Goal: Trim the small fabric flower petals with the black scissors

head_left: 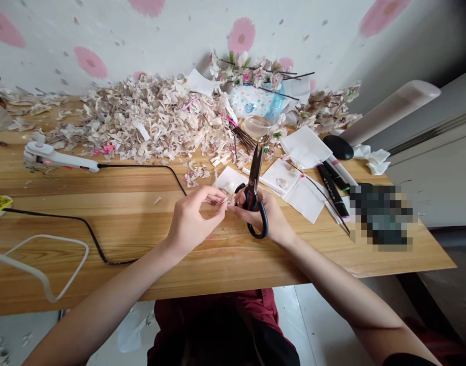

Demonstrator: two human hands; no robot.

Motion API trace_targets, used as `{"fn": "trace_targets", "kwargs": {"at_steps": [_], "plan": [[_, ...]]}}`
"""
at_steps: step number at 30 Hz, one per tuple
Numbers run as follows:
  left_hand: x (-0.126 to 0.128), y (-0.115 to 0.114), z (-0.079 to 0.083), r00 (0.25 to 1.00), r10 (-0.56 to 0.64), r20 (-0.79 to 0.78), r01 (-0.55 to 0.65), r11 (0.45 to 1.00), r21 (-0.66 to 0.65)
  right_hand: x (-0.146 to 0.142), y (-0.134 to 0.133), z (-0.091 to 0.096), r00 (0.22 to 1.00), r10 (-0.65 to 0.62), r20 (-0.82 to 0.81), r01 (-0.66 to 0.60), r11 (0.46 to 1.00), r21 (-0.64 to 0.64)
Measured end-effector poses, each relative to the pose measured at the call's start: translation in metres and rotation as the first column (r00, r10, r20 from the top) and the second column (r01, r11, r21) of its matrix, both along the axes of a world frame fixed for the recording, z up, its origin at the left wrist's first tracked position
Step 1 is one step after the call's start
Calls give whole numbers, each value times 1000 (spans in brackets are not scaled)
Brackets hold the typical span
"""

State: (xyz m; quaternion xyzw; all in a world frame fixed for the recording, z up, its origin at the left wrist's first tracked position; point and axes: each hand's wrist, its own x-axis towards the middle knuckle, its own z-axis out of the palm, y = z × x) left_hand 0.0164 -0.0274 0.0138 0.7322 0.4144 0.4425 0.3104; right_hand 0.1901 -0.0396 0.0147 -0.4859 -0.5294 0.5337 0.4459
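Observation:
Black-handled scissors (253,190) rest in my right hand (273,218), their blades pointing up and away from me. The fingers of that hand are wrapped round them, and its thumb tip reaches a small pale petal-like piece (229,195). My left hand (192,218) pinches this piece between thumb and fingertips, just left of the scissors. Its exact shape is partly hidden by the fingers. Behind it lies a white paper sheet (228,178). A few pale scraps (195,173) lie beyond my left hand on the wooden table (122,201).
A large heap of pale petal-like scraps (149,117) lines the wall. Artificial blossom branches (251,73) lie on a patterned pack (251,101). At left sits a white glue gun (65,158) with a black cord. Black markers (332,190) and white papers (309,147) lie at right.

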Motion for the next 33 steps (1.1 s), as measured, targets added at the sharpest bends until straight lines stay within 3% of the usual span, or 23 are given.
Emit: {"fn": "trace_targets", "kwargs": {"at_steps": [8,11,15,19,28,33], "plan": [[2,8,-1,975,35,219,39,946,-321,1,0,-3,1000,31,-3,-31,999,31],[3,8,-1,968,72,239,20,932,-363,0,0,-3,1000,1,-12,-2,1000,-7],[4,2,-2,979,106,177,-69,977,-202,-3,1,-1,998,-52,-19,50,996,-76],[3,-2,-5,988,89,124,-83,995,-53,-5,3,1,997,-70,-16,68,994,-81],[2,-1,-8,998,42,44,-47,991,127,-5,0,-9,994,-104,-35,104,995,2],[2,-1,-5,999,21,33,-24,993,115,-3,0,-9,997,-63,-40,64,997,33]]}}
